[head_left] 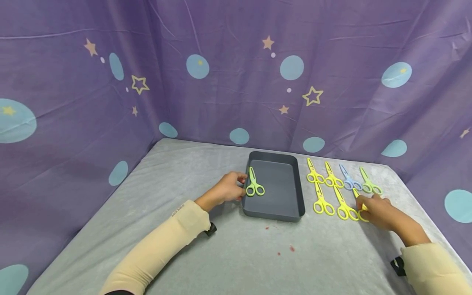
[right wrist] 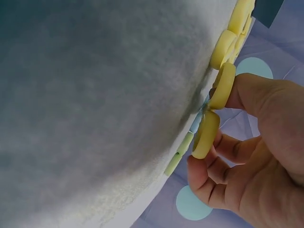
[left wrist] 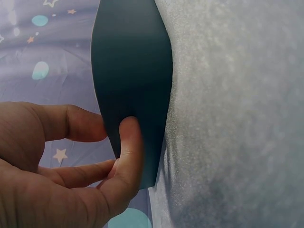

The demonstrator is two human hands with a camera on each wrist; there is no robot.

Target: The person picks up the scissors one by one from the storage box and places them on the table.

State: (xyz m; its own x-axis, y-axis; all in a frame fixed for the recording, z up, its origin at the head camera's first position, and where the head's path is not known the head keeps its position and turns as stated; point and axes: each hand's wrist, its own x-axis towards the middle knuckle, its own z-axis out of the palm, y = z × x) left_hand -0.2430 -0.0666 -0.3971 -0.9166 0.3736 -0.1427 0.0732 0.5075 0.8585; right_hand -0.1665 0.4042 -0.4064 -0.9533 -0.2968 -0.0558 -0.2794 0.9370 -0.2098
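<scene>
My left hand [head_left: 228,187] holds the left side of a dark grey rectangular tray [head_left: 273,215]. In the left wrist view, one finger lies against the tray's outer wall [left wrist: 130,61] and other digits are at its rim. A pair of green scissors [head_left: 252,175] lies in the tray along its left side. On the right, my right hand [head_left: 381,212] pinches the handle loops of yellow scissors [right wrist: 207,135], low over the table. Their blade end points toward the back; part of the handles is hidden by the hand in the head view.
Several yellow scissors [head_left: 319,198] lie in rows right of the tray, with blue scissors [head_left: 346,176] and green scissors [head_left: 366,178] in the back row. A grey cloth covers the table [head_left: 236,262]. Purple patterned curtains [head_left: 239,102] stand behind and at both sides.
</scene>
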